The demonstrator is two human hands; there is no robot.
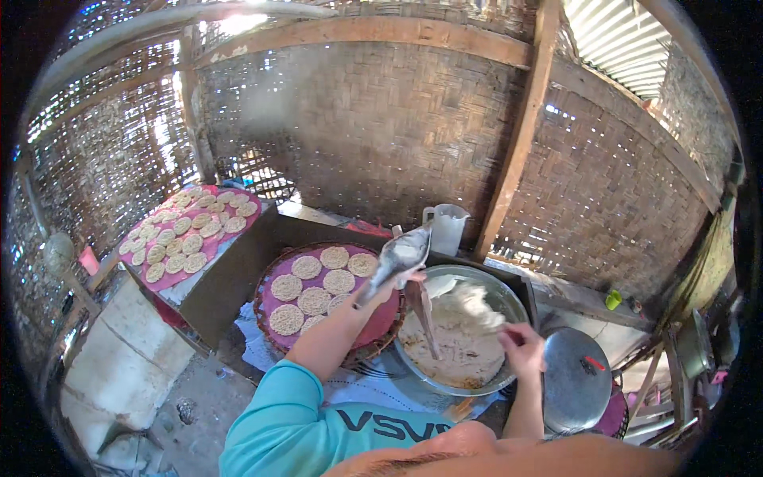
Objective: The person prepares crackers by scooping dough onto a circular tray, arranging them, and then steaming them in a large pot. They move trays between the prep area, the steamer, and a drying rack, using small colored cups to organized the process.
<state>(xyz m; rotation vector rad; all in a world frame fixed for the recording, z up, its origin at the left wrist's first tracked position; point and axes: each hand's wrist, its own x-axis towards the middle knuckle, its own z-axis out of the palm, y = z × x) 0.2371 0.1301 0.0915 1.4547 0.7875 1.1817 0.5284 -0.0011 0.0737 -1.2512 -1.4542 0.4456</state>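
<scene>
My left hand [416, 277] grips an apparent metal dough press [404, 253] beside the metal basin [510, 304]; my right hand [523, 350] pinches pale dough [477, 308] over that basin. I judge loading in hand; the next move likely calls for bringing dough to the press.

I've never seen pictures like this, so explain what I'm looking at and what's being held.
There's no robot here: a person is working with bare hands, seen from a wide fisheye camera worn on the head, so straight edges bend. The left hand grips a grey tool; I can't tell its kind. The right hand seems to pinch a pale clump over a metal basin of pale mixture. To the basin's left, a round tray lined in pink holds flat discs.
</scene>
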